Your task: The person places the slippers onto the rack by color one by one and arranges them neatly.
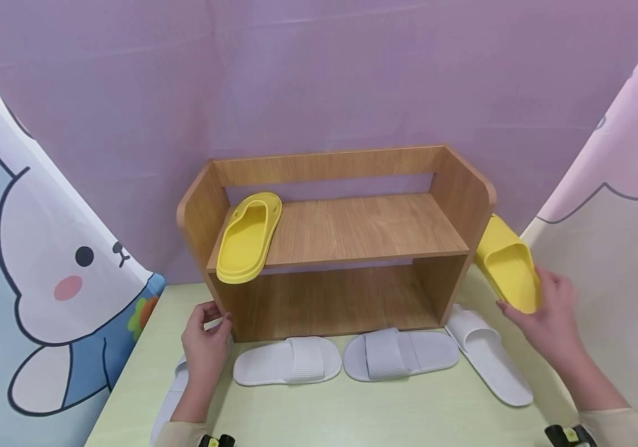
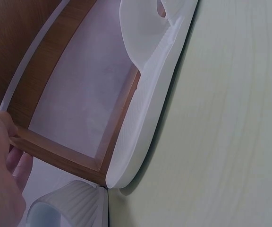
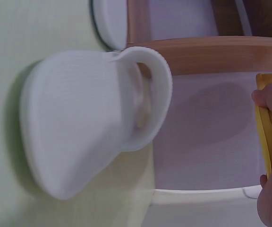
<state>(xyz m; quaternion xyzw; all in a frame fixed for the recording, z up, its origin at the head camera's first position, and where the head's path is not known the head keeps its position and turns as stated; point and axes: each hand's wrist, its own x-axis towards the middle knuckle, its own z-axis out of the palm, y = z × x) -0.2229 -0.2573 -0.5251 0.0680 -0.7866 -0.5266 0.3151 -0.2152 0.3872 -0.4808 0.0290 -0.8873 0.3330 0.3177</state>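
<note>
In the head view a two-tier wooden shoe rack point(image 1: 352, 230) stands in the middle, with a yellow slipper point(image 1: 243, 245) at the left of its upper shelf. My left hand point(image 1: 207, 338) grips the rack's left side panel low down; in the left wrist view its thumb and fingers lie around the panel's edge point(image 2: 55, 156). To the right of the rack, my right hand point(image 1: 556, 310) holds another yellow slipper point(image 1: 514, 276) by its heel end, raised with the toe toward the back. Only a strip of that yellow slipper point(image 3: 267, 137) shows in the right wrist view.
A white slipper point(image 1: 263, 366) and a greyish one point(image 1: 430, 354) lie along the rack's front. Another white slipper point(image 1: 500, 372) is at the right, and one point(image 1: 170, 403) at the left lies partly under my forearm. Purple cloth point(image 1: 324, 74) hangs behind.
</note>
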